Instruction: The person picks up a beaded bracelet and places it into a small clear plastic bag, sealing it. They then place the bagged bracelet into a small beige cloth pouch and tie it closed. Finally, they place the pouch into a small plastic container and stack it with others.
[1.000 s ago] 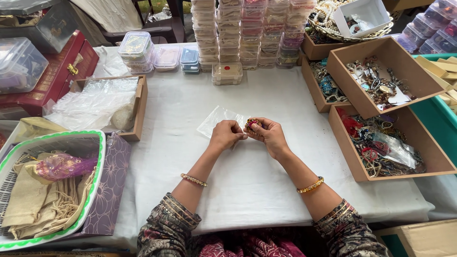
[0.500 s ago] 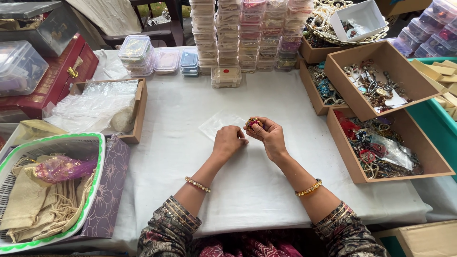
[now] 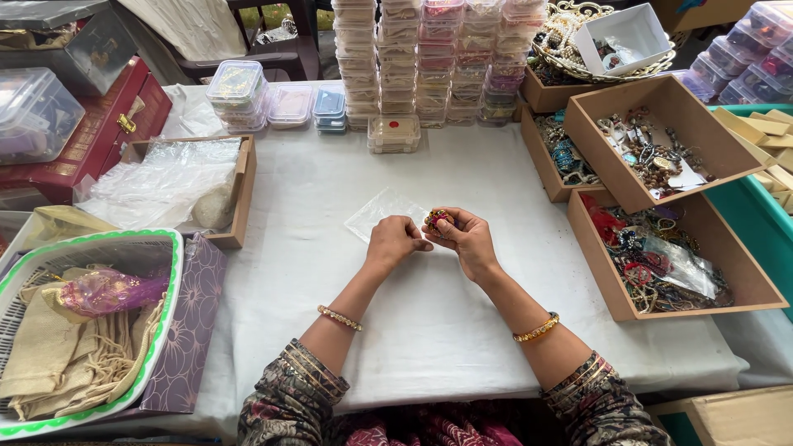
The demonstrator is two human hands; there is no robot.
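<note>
My right hand [image 3: 469, 239] holds a small multicoloured jewellery piece [image 3: 437, 219] between its fingertips, near the middle of the white-covered table [image 3: 429, 330]. My left hand [image 3: 393, 241] rests just to its left, fingers curled, fingertips touching the near edge of a small clear plastic pouch [image 3: 382, 211] that lies flat on the cloth. Both wrists wear gold bangles.
Three open brown boxes of jewellery [image 3: 661, 149] line the right side. Stacks of small clear plastic cases [image 3: 429, 58] stand at the back. On the left sit a wooden tray of plastic bags [image 3: 178, 182] and a green-rimmed basket of cloth pouches [image 3: 74, 330].
Both hands stayed together over the pouch. The right hand has lifted the jewellery piece slightly clear of the pouch, and the left hand has settled on the pouch's edge.
</note>
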